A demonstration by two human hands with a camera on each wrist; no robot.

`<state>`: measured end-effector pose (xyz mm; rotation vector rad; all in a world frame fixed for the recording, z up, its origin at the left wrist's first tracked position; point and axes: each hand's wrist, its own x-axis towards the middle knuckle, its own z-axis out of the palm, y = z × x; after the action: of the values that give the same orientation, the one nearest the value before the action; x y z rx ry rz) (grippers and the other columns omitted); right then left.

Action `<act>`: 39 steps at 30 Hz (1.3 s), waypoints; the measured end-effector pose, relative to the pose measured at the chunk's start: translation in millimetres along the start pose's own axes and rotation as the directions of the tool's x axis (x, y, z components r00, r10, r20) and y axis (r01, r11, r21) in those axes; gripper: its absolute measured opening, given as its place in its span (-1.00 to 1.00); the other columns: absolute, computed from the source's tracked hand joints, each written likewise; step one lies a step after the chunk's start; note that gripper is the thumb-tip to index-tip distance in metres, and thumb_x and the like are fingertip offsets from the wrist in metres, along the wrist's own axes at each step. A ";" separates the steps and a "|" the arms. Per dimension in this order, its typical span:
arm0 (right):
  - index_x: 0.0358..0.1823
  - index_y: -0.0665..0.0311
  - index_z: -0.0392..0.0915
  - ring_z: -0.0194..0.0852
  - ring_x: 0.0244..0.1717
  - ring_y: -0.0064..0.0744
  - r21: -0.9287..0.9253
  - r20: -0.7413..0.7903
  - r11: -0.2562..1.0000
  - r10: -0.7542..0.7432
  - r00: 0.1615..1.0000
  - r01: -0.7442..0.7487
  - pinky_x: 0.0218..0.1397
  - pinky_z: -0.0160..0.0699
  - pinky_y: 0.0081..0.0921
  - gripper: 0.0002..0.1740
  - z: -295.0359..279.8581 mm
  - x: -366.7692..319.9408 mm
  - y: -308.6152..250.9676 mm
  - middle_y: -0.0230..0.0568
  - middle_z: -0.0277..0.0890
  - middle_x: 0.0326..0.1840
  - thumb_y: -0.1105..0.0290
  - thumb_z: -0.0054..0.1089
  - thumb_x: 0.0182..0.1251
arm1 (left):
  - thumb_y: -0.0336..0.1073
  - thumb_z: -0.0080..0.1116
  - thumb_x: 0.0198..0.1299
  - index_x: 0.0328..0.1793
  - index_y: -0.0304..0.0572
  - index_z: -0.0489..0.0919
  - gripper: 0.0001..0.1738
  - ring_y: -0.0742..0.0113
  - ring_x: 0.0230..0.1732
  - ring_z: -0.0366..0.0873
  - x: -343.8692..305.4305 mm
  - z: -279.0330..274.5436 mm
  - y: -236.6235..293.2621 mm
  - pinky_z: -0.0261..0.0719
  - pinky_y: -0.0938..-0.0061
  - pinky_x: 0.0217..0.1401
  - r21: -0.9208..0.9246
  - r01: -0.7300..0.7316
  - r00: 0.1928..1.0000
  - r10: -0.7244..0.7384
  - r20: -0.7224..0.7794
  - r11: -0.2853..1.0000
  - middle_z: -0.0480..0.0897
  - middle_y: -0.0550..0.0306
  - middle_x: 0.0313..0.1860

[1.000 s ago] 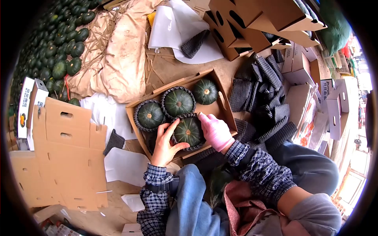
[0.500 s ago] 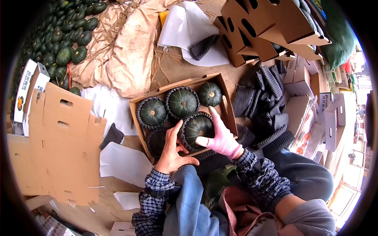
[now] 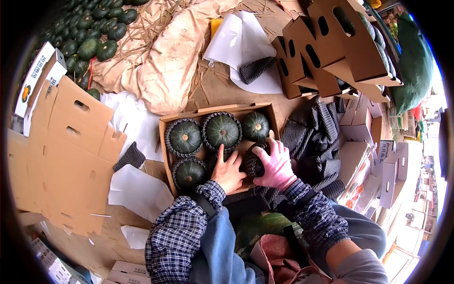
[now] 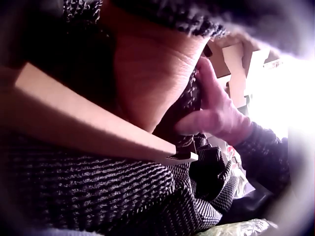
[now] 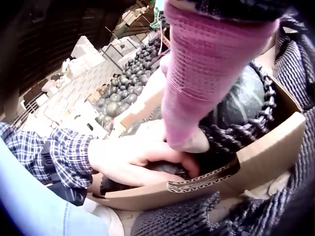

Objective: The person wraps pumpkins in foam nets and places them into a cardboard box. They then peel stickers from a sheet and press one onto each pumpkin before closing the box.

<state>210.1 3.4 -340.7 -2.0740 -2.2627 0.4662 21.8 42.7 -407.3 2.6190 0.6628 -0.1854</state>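
Note:
In the head view, a cardboard box (image 3: 166,160) holds several dark green pumpkins, most in black foam net sleeves. My pink-gloved right hand (image 3: 276,165) grips a net-sleeved pumpkin (image 3: 254,163) at the front right, tilted so its net side faces up. My bare left hand (image 3: 229,173) reaches over the front wall with fingers spread, just left of that pumpkin; its index fingertip is at the middle netted pumpkin (image 3: 221,131). Another netted pumpkin (image 3: 189,174) sits at the front left. At the back right lies a pumpkin (image 3: 255,126) with no net showing.
Black foam nets (image 3: 314,128) are heaped right of the box. Packed cartons (image 3: 331,52) stand at the back right. Flattened cardboard (image 3: 66,161) lies at left, white paper sheets (image 3: 139,191) beside the box. A pumpkin pile (image 3: 90,47) fills the back left.
The gripped pumpkin has moved right within the box and tipped over in my right hand. My left hand has come to the front middle, its fingers spread. The head view has shifted.

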 end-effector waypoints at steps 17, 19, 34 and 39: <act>0.14 0.03 0.40 0.33 0.08 0.00 -0.063 -0.037 0.991 0.119 0.992 -0.121 -0.02 0.34 -0.06 -0.17 5.1 48.2 -7.2 -0.02 0.43 -0.01 -0.05 0.51 -0.24 | -0.11 0.39 -0.08 -0.33 0.30 0.77 -0.87 0.08 0.61 0.04 -22.9 10.5 -9.1 -0.43 -0.49 0.49 -0.259 0.010 0.982 -0.059 -0.182 0.966 0.38 -0.01 0.43; 0.27 -0.03 0.38 0.34 0.12 -0.02 -0.163 -0.074 0.977 0.123 0.990 -0.134 0.15 0.27 -0.02 -0.08 8.5 77.1 8.1 -0.06 0.39 0.02 -0.01 0.54 -0.24 | -0.14 0.38 -0.02 -0.36 0.20 0.76 -0.92 0.06 0.60 0.06 -24.8 -2.7 -1.9 -0.47 -0.45 0.49 -0.375 0.019 0.980 -0.092 -0.177 0.927 0.39 -0.02 0.44; 0.05 0.19 0.57 0.52 0.01 0.00 0.672 -0.140 0.739 0.057 0.988 0.053 0.12 0.50 -0.18 -0.53 -41.7 4.7 -8.0 -0.07 0.58 -0.10 0.13 0.39 0.17 | -0.31 0.53 0.01 0.32 -0.21 0.35 -0.24 0.30 0.08 0.56 -56.2 -39.3 -11.8 0.55 0.39 0.15 -0.993 0.053 0.869 -0.495 -0.004 0.101 0.55 0.02 0.08; -0.01 0.15 0.48 0.42 0.04 -0.06 -0.255 0.073 0.936 0.267 0.961 -0.241 0.01 0.54 -0.19 -0.55 26.8 4.9 123.6 -0.12 0.47 -0.09 0.32 0.37 0.01 | -0.27 0.53 -0.01 0.32 -0.23 0.43 -0.25 0.25 0.06 0.58 -88.8 -35.7 -28.1 0.54 0.38 0.17 -0.928 0.119 0.791 -0.599 -0.127 0.354 0.59 0.03 0.05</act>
<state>323.1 10.8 -397.1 -2.5410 -2.2145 0.3281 -68.7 43.1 -365.4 1.3841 1.1343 0.5590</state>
